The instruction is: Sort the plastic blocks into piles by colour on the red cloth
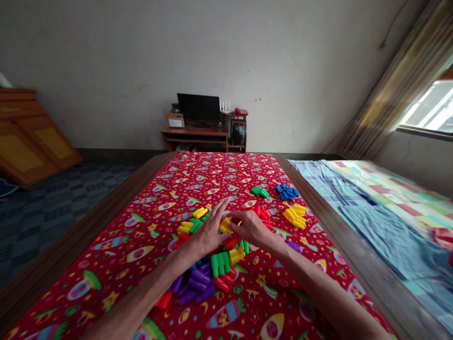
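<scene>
A heap of bright plastic pegs [208, 264] in purple, green, yellow and red lies on a red patterned cloth [219, 174]. My left hand [208, 231] rests over the heap with fingers stretched toward a yellow peg [225, 225]. My right hand [249, 226] meets it from the right, its fingers curled and pinching at the same yellow peg. Both hands touch above the heap's far side. Sorted groups lie beyond: yellow pegs [295, 216], blue pegs [286, 191], green pegs [260, 191], and red pegs [264, 213] partly behind my right hand.
The cloth covers a wooden table [106, 208]. A bed with a checked sheet [371, 208] runs along the right. A low desk with a dark monitor [199, 109] stands at the far wall. A wooden cabinet [31, 137] is at the left, a curtained window [432, 106] at the right.
</scene>
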